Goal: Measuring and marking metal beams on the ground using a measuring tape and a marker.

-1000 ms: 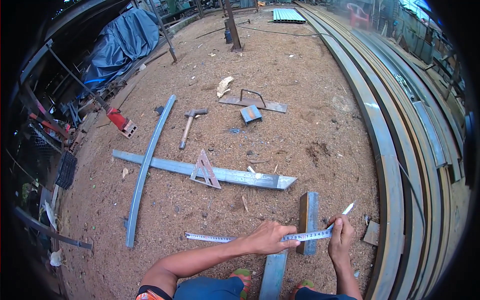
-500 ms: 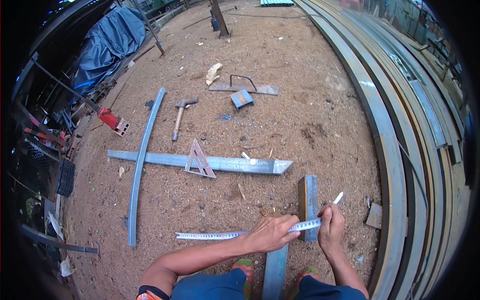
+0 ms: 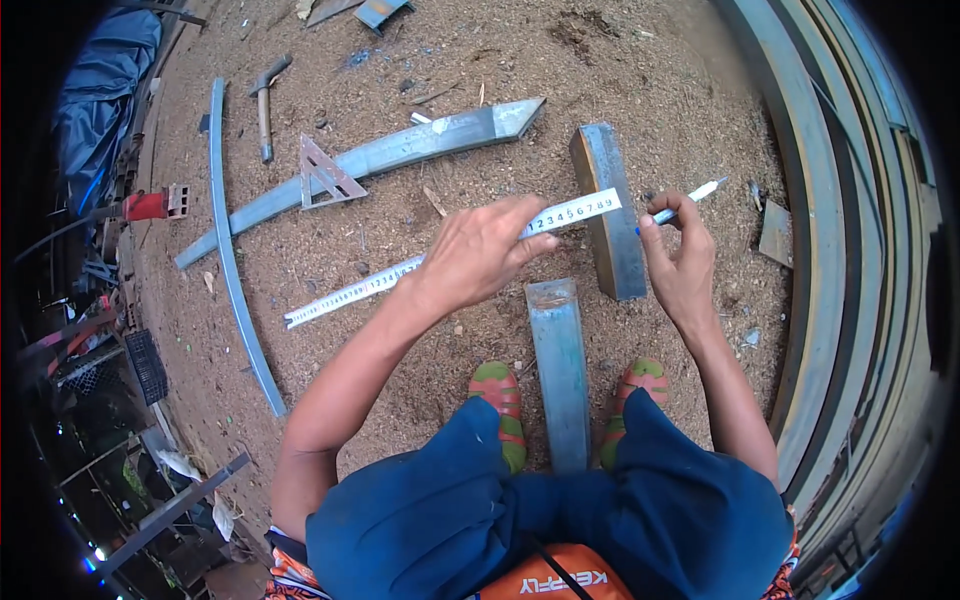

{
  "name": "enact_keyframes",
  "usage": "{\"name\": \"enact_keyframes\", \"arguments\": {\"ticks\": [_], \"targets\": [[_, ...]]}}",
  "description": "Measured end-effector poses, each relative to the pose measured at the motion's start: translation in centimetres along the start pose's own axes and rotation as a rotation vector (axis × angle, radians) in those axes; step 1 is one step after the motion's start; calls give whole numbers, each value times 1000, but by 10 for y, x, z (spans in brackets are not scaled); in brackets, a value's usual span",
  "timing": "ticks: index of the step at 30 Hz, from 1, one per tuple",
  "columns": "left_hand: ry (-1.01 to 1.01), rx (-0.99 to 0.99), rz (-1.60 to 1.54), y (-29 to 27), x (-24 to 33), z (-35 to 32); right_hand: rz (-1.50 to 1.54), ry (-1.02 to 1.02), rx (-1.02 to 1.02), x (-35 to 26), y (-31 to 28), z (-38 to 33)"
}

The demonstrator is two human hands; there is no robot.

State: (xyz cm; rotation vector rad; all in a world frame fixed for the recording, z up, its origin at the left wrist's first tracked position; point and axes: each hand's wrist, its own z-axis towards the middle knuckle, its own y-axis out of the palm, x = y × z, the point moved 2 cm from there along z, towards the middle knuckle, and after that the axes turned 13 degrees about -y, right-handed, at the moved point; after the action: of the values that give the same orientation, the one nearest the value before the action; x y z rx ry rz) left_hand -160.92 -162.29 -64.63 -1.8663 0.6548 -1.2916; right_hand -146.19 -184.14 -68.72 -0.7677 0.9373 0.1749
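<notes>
With our left hand point(image 3: 475, 250) we grip the white measuring strip point(image 3: 578, 212) mid-length, its end over the short steel bar point(image 3: 618, 258); we judge the strip light, springy (best held by its edges), our right hand point(image 3: 684, 262) pinching a marker point(image 3: 704, 190)

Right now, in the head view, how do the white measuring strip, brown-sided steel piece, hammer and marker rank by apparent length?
1. White measuring strip, partly covered by the left hand
2. Brown-sided steel piece
3. Hammer and marker look alike; the right hand partly covers the marker
</notes>
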Motion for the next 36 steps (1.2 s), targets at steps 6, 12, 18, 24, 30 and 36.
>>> {"name": "enact_keyframes", "arguments": {"ticks": [6, 12, 18, 24, 30, 36], "targets": [[32, 79, 155, -5, -14, 27, -169, -57, -85, 5, 5, -9], [38, -43, 146, 11, -17, 42, 505, 237, 108, 10, 22, 5], [84, -52, 80, 28, -17, 48, 702, 377, 159, 24, 38, 1], [62, -107, 59, 39, -7, 51, 681, 413, 165, 29, 37, -4], [147, 17, 61, 50, -17, 56, 622, 451, 161, 35, 46, -8], [86, -18, 91, 47, -16, 61, 558, 446, 142, 36, 49, -4]]}}
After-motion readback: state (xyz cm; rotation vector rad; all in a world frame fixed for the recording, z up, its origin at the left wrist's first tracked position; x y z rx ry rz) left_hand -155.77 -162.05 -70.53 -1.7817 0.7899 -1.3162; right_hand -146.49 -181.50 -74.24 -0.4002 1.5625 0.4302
